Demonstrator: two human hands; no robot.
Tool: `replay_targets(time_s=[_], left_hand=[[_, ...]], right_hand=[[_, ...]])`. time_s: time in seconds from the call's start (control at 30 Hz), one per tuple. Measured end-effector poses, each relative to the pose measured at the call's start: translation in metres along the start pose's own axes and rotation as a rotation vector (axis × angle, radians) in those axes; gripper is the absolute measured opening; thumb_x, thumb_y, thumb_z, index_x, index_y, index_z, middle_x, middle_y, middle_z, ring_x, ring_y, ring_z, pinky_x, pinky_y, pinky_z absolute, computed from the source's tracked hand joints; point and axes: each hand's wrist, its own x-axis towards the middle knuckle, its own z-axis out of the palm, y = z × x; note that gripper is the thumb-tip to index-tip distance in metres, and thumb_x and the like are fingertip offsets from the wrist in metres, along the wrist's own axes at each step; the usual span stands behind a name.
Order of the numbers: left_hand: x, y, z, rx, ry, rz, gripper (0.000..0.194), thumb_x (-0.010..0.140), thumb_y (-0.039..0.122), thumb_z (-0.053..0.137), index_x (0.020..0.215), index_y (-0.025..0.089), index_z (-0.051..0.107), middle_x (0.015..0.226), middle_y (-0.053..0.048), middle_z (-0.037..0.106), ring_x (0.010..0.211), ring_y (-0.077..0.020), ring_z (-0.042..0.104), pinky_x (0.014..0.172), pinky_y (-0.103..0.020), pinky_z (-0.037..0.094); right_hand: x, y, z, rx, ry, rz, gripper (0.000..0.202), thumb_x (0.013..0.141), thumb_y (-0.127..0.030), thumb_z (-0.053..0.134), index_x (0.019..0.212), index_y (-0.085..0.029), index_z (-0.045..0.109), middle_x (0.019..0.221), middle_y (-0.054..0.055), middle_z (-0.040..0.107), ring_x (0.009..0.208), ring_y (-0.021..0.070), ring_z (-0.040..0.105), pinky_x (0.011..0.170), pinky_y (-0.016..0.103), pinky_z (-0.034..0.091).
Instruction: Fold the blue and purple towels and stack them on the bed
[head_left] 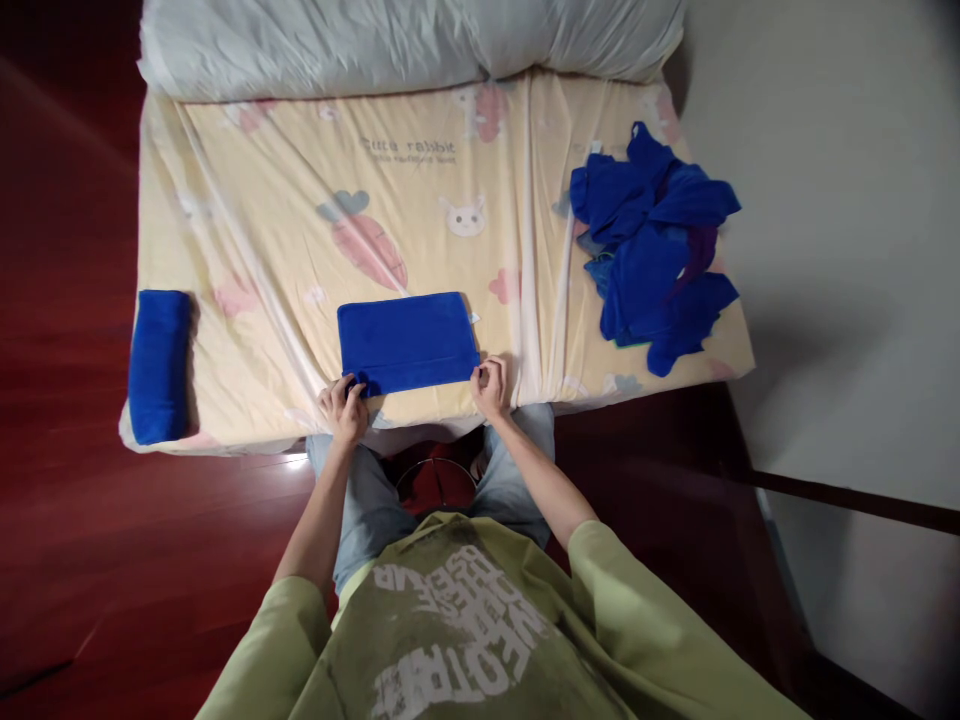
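Note:
A blue cloth (409, 338) lies flat on the bed in front of me as a neat rectangle, its near edge turned up in a narrow strip. My left hand (345, 405) pinches its near left corner. At the near right corner, my right hand (490, 385) has thumb and fingers closed on the cloth's edge. A small white tag shows on the right side of the cloth. On the far left of the bed rests a rolled or folded blue cloth bundle (159, 366). To the right is a loose, crumpled heap of blue cloths (652, 250).
The bed carries a yellow sheet (285, 200) with rabbit and carrot prints and several long creases. A puffy grey-white quilt (405, 45) is bunched along the far side. A pale wall (847, 250) stands to the right; dark red flooring (67, 400) lies left.

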Motion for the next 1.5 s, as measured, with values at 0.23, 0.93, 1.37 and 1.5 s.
replay_targets(time_s=[0.23,0.93,1.37,1.5], left_hand=[[0.007,0.0,0.0,-0.087,-0.084,0.088,0.025,0.09,0.023,0.051,0.106,0.024,0.07,0.124,-0.012,0.068,0.131,-0.0291,0.054,0.113,-0.055,0.031],[0.019,0.016,-0.01,-0.05,-0.158,0.021,0.04,0.074,0.022,0.062,0.114,0.022,0.06,0.137,-0.014,0.059,0.136,-0.0322,0.048,0.114,-0.051,0.033],[0.007,-0.007,0.006,-0.139,0.074,-0.29,0.042,0.093,0.039,0.052,0.127,0.015,0.054,0.112,-0.015,0.063,0.099,-0.0249,0.064,0.091,-0.042,0.05],[0.008,-0.004,0.007,-0.102,0.134,-0.26,0.04,0.095,0.04,0.05,0.127,0.016,0.053,0.114,-0.015,0.063,0.102,-0.0242,0.062,0.092,-0.041,0.049]], right_hand=[[-0.002,0.007,0.002,-0.069,-0.178,-0.031,0.03,0.099,-0.019,0.043,0.105,-0.023,0.072,0.117,0.011,0.068,0.112,0.0232,0.063,0.103,0.044,0.048],[0.009,-0.008,-0.008,-0.058,-0.272,-0.059,0.056,0.082,-0.007,0.048,0.136,-0.018,0.056,0.138,0.012,0.063,0.132,0.0249,0.056,0.116,0.048,0.04],[-0.005,0.012,0.003,0.012,-0.084,0.065,0.032,0.101,-0.038,0.047,0.122,-0.019,0.063,0.113,0.014,0.07,0.109,0.026,0.066,0.098,0.046,0.054],[-0.006,0.017,0.008,0.039,-0.089,0.1,0.036,0.102,-0.041,0.046,0.127,-0.018,0.06,0.113,0.013,0.072,0.106,0.0234,0.068,0.095,0.041,0.057]])
